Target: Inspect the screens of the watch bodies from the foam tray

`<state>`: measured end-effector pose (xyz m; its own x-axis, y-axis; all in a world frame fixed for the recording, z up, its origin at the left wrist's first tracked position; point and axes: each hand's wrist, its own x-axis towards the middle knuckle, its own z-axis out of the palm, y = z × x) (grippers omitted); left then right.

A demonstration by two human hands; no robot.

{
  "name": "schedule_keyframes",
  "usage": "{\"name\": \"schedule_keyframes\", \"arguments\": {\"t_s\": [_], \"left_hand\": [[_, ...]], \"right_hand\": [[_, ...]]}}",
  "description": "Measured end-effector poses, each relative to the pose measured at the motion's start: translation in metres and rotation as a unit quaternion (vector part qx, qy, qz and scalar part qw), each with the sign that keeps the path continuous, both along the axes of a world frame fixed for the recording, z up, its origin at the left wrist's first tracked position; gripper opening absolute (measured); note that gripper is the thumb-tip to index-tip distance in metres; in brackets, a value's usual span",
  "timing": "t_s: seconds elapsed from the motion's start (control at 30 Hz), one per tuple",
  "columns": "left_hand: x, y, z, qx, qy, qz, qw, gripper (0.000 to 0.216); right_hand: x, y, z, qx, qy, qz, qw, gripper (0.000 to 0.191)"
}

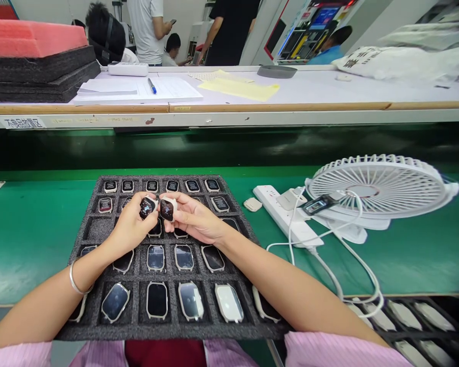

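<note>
Left hand (132, 224), left of centre in the frame, pinches a dark-faced watch head (148, 207) between thumb and fingers. Right hand (195, 219), just beside it, grips a second watch head (167, 209), screen visible. Both items are above the upper half of a black foam tray (135, 306), lower centre, whose compartments hold further watches (156, 300). White fan (367, 191) stands at right of frame, near a power strip (298, 229).
</note>
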<state>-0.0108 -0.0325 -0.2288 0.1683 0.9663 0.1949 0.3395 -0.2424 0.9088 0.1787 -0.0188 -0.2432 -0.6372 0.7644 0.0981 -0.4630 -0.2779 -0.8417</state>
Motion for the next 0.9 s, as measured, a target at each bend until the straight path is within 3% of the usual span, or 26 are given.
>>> {"name": "schedule_keyframes", "arguments": {"t_s": [0.1, 0.17, 0.3, 0.37, 0.6, 0.9], "left_hand": [[0.000, 0.000, 0.001, -0.016, -0.042, 0.010, 0.999, 0.029], [0.001, 0.001, 0.004, -0.067, -0.098, 0.025, 0.993, 0.036], [0.003, 0.001, 0.010, -0.228, -0.228, 0.026, 0.946, 0.048], [0.003, 0.002, 0.012, -0.264, -0.271, 0.032, 0.925, 0.049], [-0.001, 0.005, 0.011, -0.249, -0.291, 0.025, 0.924, 0.044], [0.000, 0.004, 0.009, -0.234, -0.287, -0.006, 0.929, 0.033]], "right_hand": [[0.000, 0.000, 0.000, -0.003, -0.002, -0.006, 1.000, 0.046], [-0.001, 0.001, 0.000, -0.010, -0.001, -0.016, 1.000, 0.048], [-0.003, 0.004, -0.001, -0.042, 0.007, -0.035, 0.998, 0.048], [-0.003, 0.006, -0.002, -0.059, 0.009, -0.042, 0.997, 0.047], [0.002, 0.010, 0.000, -0.080, -0.021, -0.098, 0.992, 0.047], [0.000, 0.006, -0.001, -0.020, -0.088, -0.151, 0.984, 0.037]]}}
